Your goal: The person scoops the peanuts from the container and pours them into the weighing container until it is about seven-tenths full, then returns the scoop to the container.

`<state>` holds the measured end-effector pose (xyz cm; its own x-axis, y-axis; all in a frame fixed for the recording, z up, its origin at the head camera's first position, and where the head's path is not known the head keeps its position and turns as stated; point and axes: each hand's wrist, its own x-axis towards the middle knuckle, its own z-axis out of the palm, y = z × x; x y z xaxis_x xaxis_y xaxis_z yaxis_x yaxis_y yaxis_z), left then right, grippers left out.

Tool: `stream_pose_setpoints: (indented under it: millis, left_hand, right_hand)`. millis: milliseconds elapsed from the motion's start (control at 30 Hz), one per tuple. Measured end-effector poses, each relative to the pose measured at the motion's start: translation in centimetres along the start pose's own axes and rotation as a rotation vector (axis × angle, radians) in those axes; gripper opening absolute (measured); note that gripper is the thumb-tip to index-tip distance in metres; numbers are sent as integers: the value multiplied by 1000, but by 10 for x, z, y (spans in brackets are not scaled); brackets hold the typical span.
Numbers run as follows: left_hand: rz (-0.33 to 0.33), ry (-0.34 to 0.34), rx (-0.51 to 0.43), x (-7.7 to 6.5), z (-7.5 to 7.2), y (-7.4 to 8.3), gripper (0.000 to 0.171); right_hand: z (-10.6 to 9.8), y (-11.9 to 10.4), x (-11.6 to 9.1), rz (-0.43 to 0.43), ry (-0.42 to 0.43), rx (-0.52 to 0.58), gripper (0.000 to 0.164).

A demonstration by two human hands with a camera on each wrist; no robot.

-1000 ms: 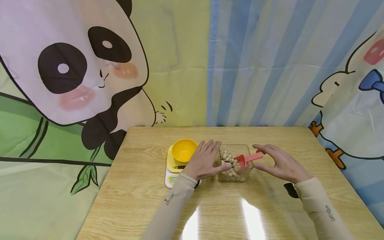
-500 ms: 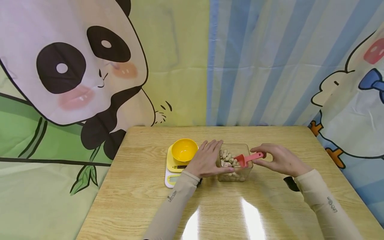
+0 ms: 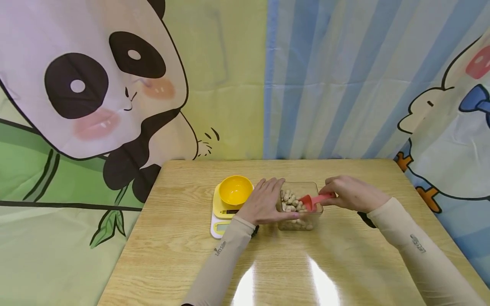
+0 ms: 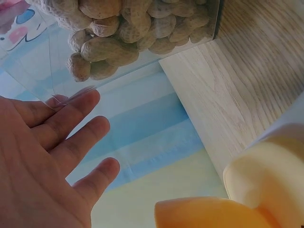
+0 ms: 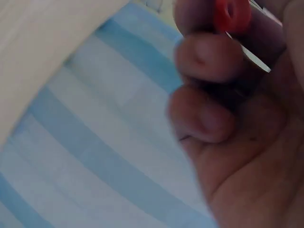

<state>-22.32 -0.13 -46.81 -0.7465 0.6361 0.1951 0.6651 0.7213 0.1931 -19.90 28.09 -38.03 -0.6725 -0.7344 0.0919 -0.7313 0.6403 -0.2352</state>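
Note:
A clear plastic container (image 3: 314, 223) of unshelled peanuts (image 3: 289, 199) stands mid-table. My left hand (image 3: 263, 204) rests against its left side, fingers straight and thumb across the front rim. In the left wrist view, fingertips of the left hand (image 4: 52, 142) touch the container's edge, and peanuts (image 4: 114, 50) show through the wall. My right hand (image 3: 351, 193) grips the handle of a pink-red scoop (image 3: 307, 202), whose bowl sits among the peanuts. Up close, the right hand (image 5: 228, 99) has its fingers curled, with the handle's holed end (image 5: 232, 14) between them.
Left of the container, a yellow bowl (image 3: 234, 193) sits on a yellow and white kitchen scale (image 3: 219, 212), partly behind my left forearm. A small black object (image 3: 366, 219) lies beneath my right wrist. Printed curtains (image 3: 306, 85) hang behind the table.
My right hand has moved from beside the scoop onto its handle and closed around it, and its wrist has risen. My left hand has stayed nearly still at the container.

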Motion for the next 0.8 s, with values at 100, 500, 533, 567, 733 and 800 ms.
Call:
stream_pose_setpoints:
  millis: [100, 500, 533, 567, 733, 800]
  left_hand:
    - [-6, -2, -17, 0, 0, -1, 118]
    - [-3, -14, -54, 0, -1, -1, 116]
    - [-3, -16, -55, 0, -1, -1, 116]
    - [-2, -20, -56, 1, -1, -1, 116]
    - [-12, -16, -65, 2, -2, -1, 116]
    - [-14, -12, -71, 2, -1, 0, 116]
  right_hand:
    - [2, 6, 4, -87, 32, 37, 10]
    - [15, 19, -3, -30, 177, 126, 8]
    - [16, 17, -3, -23, 186, 123, 7]
    - [16, 16, -3, -21, 194, 118, 7]
    - [16, 11, -1, 3, 233, 105, 7]
    - [15, 9, -2, 27, 264, 94, 8]
